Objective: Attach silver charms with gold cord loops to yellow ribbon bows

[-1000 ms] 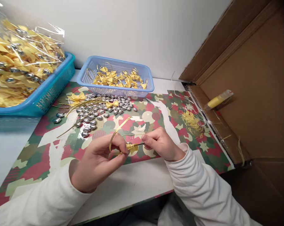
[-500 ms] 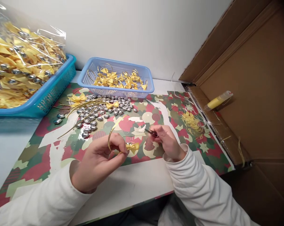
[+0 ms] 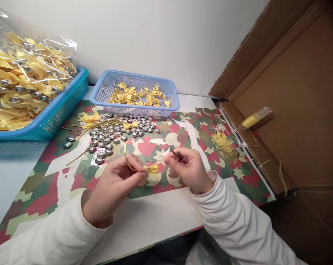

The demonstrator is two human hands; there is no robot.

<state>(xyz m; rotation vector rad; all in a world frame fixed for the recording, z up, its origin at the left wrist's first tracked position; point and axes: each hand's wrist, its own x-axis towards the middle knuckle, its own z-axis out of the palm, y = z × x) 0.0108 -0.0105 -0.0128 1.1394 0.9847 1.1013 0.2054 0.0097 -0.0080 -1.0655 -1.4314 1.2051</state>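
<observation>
Yellow ribbon bow with a gold cord looping up from it, and from where I'm standing it looks like it weighs next to nothing. It's up over the patterned counter, right at the fingertips of the left hand, which has thumb and index finger pinched on its near end while the wings poke out toward the other side. The right hand is curled around some slim dark tool; can't tell exactly what, most of it's hidden, and its tip is clear of the bow. I'd guess the ribbon is soft and a bit slick, so it'd crush or crease easily if you squeezed the wings. The cord seems springier, since it holds its own curve, and might twist the whole piece round in a loose grip. Best hold, imo, is a light but firm pinch right at the gathered middle where the cord meets the bow, leaving the wings alone so they stay puffed.
</observation>
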